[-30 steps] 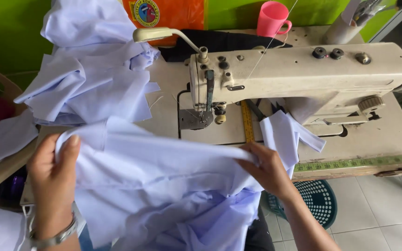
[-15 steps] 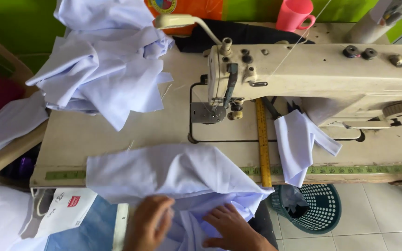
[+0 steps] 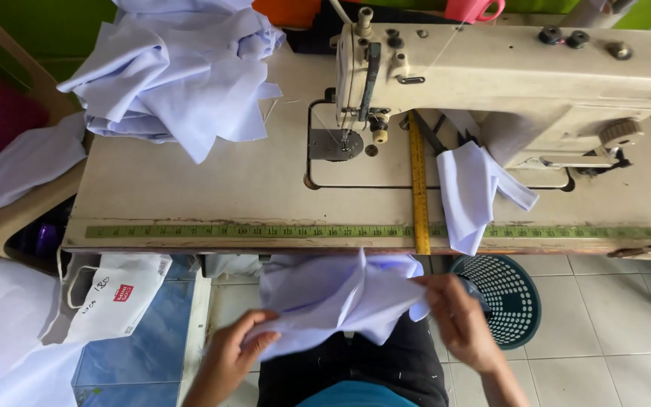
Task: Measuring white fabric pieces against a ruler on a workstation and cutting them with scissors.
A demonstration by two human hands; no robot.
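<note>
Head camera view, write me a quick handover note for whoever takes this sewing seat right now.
Left hand grips one end of the pale blue fabric piece; right hand holds the other end, over the lap, below the table edge.
Nothing is under the sewing machine needle.
A heap of the same fabric lies at the table's far left; another piece hangs over the front edge.
Done: piece picked up. Left: put it under the needle.

A worn cream sewing table stands on pale floor tiles before a green wall.
</note>
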